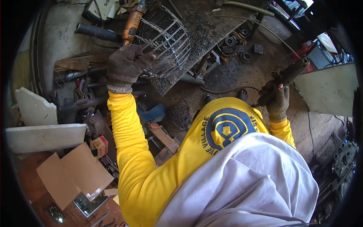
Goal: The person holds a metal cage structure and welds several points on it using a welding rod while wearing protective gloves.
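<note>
My left hand, in a dark knitted work glove, is closed on the near-left edge of a bowl-shaped metal-bar basket. The basket rests at the corner of a dark, grimy worktable. Just beyond that hand lies an orange power tool with a black side handle. Out to the right, my gloved right hand is wrapped round a thick, dark cylindrical tool, held tilted away from the basket. Its exact kind cannot be made out. A bare fingertip shows through the glove.
Beside my left arm are scrap metal, pale boards and an open cardboard box. A wire basket sits on the floor below the table. Cables cross the floor. Metal rings lie under the table; a pale panel leans at right.
</note>
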